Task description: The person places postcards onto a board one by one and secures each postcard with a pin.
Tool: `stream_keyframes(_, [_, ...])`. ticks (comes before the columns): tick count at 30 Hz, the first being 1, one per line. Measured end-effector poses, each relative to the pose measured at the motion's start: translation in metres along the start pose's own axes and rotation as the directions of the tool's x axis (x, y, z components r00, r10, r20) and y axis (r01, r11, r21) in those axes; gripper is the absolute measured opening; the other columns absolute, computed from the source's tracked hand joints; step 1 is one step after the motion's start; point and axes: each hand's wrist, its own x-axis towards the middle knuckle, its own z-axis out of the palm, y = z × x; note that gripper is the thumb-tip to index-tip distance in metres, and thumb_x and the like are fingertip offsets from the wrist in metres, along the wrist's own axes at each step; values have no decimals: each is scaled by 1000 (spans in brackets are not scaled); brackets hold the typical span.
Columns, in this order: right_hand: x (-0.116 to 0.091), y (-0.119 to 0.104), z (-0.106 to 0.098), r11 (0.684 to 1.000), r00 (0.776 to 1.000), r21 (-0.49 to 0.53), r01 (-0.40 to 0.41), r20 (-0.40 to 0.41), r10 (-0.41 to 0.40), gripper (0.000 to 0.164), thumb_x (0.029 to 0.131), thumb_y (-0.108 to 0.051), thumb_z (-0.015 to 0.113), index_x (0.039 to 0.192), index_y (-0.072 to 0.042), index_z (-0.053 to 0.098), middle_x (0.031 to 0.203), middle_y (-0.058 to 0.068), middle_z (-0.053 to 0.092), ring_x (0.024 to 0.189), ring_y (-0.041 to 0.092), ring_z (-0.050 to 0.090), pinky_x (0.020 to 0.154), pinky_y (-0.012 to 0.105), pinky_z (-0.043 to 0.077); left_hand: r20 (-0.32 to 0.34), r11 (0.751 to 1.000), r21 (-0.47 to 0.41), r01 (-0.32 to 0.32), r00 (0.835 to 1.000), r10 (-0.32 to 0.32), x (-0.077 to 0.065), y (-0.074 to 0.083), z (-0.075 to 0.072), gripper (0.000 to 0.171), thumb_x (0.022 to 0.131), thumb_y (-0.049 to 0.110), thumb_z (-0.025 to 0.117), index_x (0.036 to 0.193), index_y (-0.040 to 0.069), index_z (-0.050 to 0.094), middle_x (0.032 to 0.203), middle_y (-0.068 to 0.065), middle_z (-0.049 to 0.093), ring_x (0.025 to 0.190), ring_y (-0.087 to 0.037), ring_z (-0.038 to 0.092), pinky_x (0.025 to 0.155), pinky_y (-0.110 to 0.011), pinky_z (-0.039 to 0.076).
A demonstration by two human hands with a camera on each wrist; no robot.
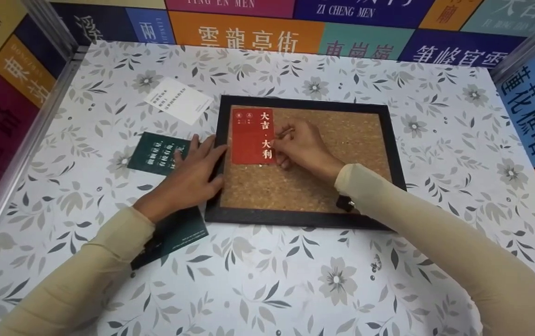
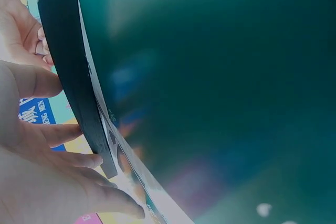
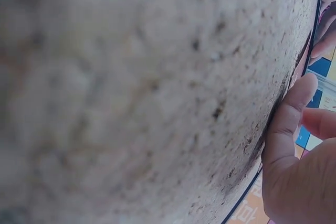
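Observation:
A red card (image 1: 253,136) with white Chinese characters lies on the upper left of a cork board (image 1: 304,186) with a black frame (image 1: 244,215). My right hand (image 1: 302,147) is at the card's right edge, thumb and forefinger pinching there, the other fingers curled. In the right wrist view the thumb (image 3: 289,119) is low over the cork, its tip by the thin edge of the card. My left hand (image 1: 190,175) touches the frame's left side with spread fingers. The left wrist view shows those fingertips against the black frame side (image 2: 71,66).
Left of the board are a white card (image 1: 178,100) with dark writing, a dark green card (image 1: 153,153) partly under the left fingers, and another dark green card (image 1: 181,235) beneath the left wrist. A flower-patterned cloth (image 1: 272,284) covers the table. Panels with colourful lettering (image 1: 248,35) surround it.

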Motion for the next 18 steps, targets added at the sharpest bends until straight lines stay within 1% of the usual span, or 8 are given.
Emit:
stream_keyframes(6, [-7,3,-4,998,999,51,29,23,-30,26,102,3,70,125,11,61,78,16,71,54,16,67,51,28,60,-5,1000,2,-3,1000,3,0,1,1,73,103,20,63,170,5,38,181,-24,16,167,-51,-4,122,-85,-4])
stream_keyframes(11, [-15,5,-8,998,998,42,50,45,-51,26,100,5,70,124,12,62,76,17,72,54,17,67,51,30,60,-13,1000,4,-2,1000,2,1,2,1,73,103,19,64,170,5,39,181,-25,17,167,-51,-3,122,-85,-4])
stream_keyframes(15, [-20,5,-11,998,998,33,45,47,-47,26,99,6,69,124,11,63,78,17,72,55,18,67,52,30,61,-16,1000,2,-5,1000,5,1,4,1,73,102,20,64,169,4,40,181,-25,18,167,-51,-3,122,-85,-5])
stream_keyframes(18, [-22,5,-13,998,998,42,37,43,-39,25,101,6,69,124,11,63,81,17,73,56,18,67,52,29,60,-16,1000,5,-3,1000,3,2,4,1,73,102,20,65,169,4,40,180,-25,18,167,-51,-4,122,-85,-5])
